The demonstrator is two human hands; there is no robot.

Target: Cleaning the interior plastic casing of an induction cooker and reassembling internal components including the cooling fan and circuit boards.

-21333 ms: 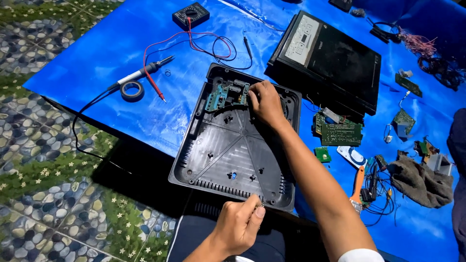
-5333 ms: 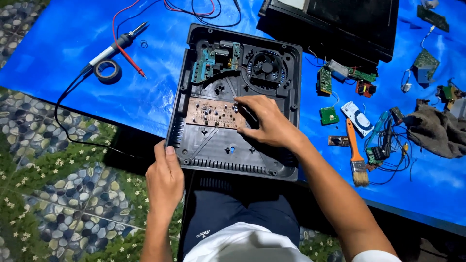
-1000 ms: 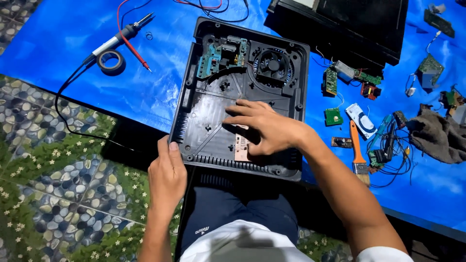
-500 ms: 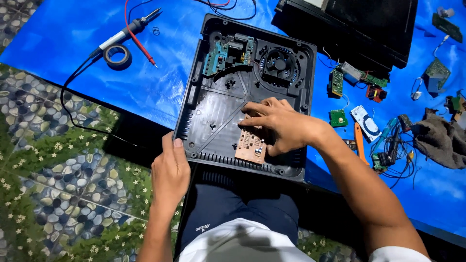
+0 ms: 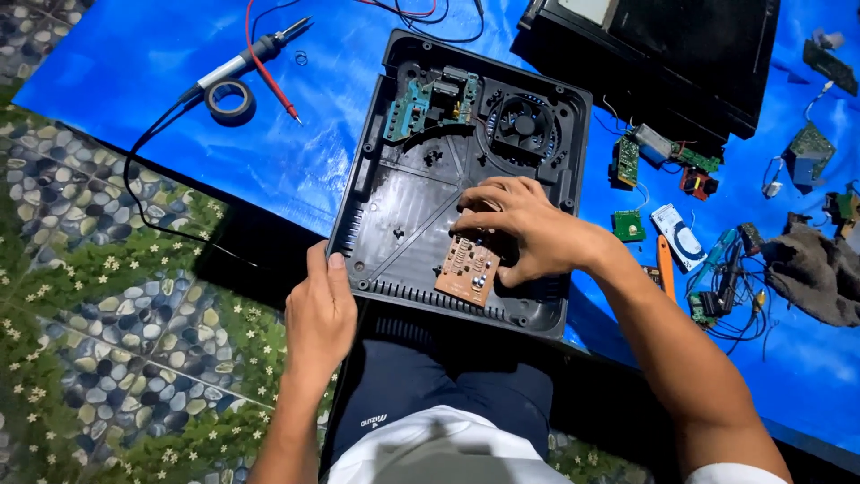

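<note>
A black plastic device shell point(image 5: 408, 211) lies open on a blue tarp point(image 5: 134, 81) in front of me. Inside it, a green circuit board point(image 5: 428, 100) and a round black fan point(image 5: 521, 127) sit at the far end. My right hand point(image 5: 528, 229) is inside the shell, its fingers closed on the top of a brown circuit board point(image 5: 468, 268) that tilts up near the shell's near wall. My left hand point(image 5: 320, 315) grips the shell's near left corner, thumb on the rim.
A soldering iron point(image 5: 242, 61), a roll of black tape point(image 5: 229, 100) and a red probe point(image 5: 269, 76) lie far left. A second black case point(image 5: 681, 49) sits far right. Small boards point(image 5: 629, 161), an orange-handled brush point(image 5: 666, 265), tangled wires point(image 5: 730, 287) and a grey cloth point(image 5: 820, 273) crowd the right.
My right hand has drawn the brown board from the shell's middle toward its near edge and lifted it more into view. My left hand has stayed on the near left corner.
</note>
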